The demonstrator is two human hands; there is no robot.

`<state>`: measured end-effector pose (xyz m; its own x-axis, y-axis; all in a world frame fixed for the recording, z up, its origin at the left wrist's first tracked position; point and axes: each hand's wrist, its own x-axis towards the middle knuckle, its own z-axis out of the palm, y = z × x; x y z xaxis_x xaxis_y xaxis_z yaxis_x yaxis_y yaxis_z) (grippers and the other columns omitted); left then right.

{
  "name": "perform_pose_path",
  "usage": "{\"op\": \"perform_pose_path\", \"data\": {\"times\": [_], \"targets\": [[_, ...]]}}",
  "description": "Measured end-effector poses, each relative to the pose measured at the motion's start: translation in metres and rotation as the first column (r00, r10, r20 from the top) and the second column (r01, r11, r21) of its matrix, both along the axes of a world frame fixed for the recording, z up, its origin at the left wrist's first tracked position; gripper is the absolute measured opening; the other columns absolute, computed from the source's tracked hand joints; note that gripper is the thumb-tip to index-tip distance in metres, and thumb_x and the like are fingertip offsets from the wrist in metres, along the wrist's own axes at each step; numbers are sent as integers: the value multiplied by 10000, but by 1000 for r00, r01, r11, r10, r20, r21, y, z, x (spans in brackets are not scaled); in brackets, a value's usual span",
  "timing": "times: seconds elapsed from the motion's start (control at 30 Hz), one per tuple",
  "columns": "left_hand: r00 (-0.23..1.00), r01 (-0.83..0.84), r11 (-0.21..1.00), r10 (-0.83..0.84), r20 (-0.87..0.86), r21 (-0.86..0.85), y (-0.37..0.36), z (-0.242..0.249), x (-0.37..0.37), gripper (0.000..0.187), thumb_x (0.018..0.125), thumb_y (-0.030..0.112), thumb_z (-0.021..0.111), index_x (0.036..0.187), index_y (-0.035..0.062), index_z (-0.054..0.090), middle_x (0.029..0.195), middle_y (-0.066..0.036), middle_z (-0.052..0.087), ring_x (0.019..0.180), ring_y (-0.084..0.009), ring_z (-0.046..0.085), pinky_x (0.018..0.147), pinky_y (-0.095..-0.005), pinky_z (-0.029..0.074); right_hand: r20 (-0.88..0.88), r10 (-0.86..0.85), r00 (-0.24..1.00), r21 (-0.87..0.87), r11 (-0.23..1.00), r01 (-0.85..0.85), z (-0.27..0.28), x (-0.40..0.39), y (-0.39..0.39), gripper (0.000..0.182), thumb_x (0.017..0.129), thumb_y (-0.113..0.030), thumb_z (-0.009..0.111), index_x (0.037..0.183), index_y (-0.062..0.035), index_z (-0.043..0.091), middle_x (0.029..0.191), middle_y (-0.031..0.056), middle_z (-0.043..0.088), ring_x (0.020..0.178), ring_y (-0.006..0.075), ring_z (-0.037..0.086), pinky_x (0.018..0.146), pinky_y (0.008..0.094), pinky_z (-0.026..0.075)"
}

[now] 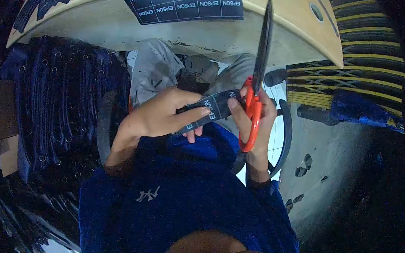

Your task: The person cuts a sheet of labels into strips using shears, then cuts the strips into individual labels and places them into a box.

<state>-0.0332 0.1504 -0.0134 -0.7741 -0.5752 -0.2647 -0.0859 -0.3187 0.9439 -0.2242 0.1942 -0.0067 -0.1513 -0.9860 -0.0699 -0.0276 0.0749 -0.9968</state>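
A dark strip with white EPSON print (217, 107) is stretched between both hands above my lap. My left hand (166, 112) pinches its left part between thumb and fingers. On its right end rests the thumb of my right hand (258, 118), which also holds red-handled scissors (254, 116). The long dark blades point up and slightly right, away from the strip, and look closed. Beyond the hands, a larger dark sheet of EPSON labels (184, 6) lies over the near edge of the table.
The curved pale table (293, 14) spans the top, with dark strips (39, 8) at its left end. Dark blue fabric pieces with metal rings (62, 98) hang at left. Yellow-and-black slatted material (366, 54) stands at right, near a blue bundle (363, 108).
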Motion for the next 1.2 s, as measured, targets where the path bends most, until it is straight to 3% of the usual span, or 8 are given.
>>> {"op": "perform_pose_path", "data": {"times": [0.5,0.57,0.7,0.77,0.83,0.97,1.17,1.2], "targets": [[996,-5,982,21,-84,189,-5,-11,15,262,912,196,511,743,0,547,592,-22,552,449,-78,530,385,-201,395,-37,-62,997,40,997,64,8,-3,-8,154,788,-17,631,912,-22,539,740,-26,526,596,9,476,507,144,379],[994,-6,983,25,-104,182,-5,-13,16,267,912,197,512,741,-6,544,597,-26,553,458,-78,533,390,-205,398,299,67,952,22,997,-77,3,-10,-6,183,828,-106,598,962,-10,518,728,-16,505,554,21,446,470,149,343],[993,-119,989,119,11,84,-3,-8,18,275,918,205,502,751,-10,543,613,-31,561,476,-82,544,418,-221,423,335,162,928,-33,986,-161,-19,-16,6,346,845,-290,582,1022,-17,465,691,-15,433,557,39,407,433,162,303],[985,-172,984,170,40,46,-3,-4,18,278,920,208,497,756,-12,544,612,-32,561,483,-84,550,429,-225,433,248,98,964,112,985,-129,-29,-21,20,440,821,-398,595,1020,-35,447,720,-16,406,597,45,393,466,172,313],[973,-212,977,209,98,25,-4,0,18,284,923,213,490,764,-16,545,605,-36,565,494,-88,561,447,-225,447,423,245,872,47,955,-291,-46,-31,36,575,772,-536,591,1024,-46,426,776,-8,402,634,46,382,523,191,327],[974,-199,979,203,98,-47,-10,2,21,286,923,214,489,769,-20,546,606,-45,572,506,-92,571,454,-226,455,-2,429,903,344,848,-403,-40,-45,52,700,742,-627,534,1068,-26,385,822,22,412,661,83,395,568,211,330],[959,-239,966,251,130,-99,-12,8,19,285,924,207,476,762,-16,547,614,-48,576,508,-96,575,463,-230,457,-38,647,762,280,739,-613,-42,-57,51,629,755,-482,587,1075,16,374,864,90,443,734,173,420,689,297,379],[953,-244,960,264,151,-138,-14,11,19,282,923,198,476,755,-18,544,614,-45,572,506,-95,573,466,-230,453,97,625,775,387,694,-608,-49,-61,51,649,751,-505,590,1073,16,374,853,88,440,729,173,419,689,301,380]]}}
